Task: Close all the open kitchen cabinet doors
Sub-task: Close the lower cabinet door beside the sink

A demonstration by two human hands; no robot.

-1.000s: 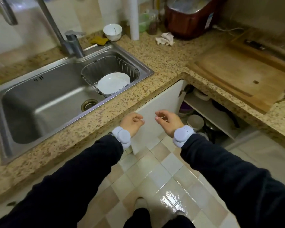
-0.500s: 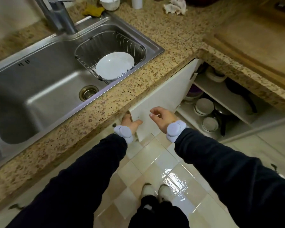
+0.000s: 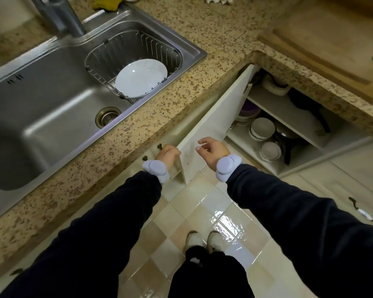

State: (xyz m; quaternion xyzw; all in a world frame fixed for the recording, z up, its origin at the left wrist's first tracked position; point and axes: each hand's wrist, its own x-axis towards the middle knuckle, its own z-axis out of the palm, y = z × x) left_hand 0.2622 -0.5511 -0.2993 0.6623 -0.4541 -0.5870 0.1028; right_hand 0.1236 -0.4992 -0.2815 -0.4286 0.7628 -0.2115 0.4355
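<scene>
Steel sink [image 3: 52,87] set in speckled counter [image 3: 220,33]; wire basket [image 3: 170,54] inside, holding one white plate [image 3: 140,78]. Left hand [image 3: 168,155] below the counter edge, fingers curled round the free edge of the cabinet door [image 3: 215,123]. Door white, standing ajar, hinged at the corner (wood board [image 3: 336,37] on the counter above). Right hand [image 3: 213,151] just beside the door's outer face, fingers spread and loose, gripping nothing; contact with the door not discernible. Open cabinet [image 3: 286,112] at right: shelf, stacked bowls [image 3: 262,127], dark pan.
</scene>
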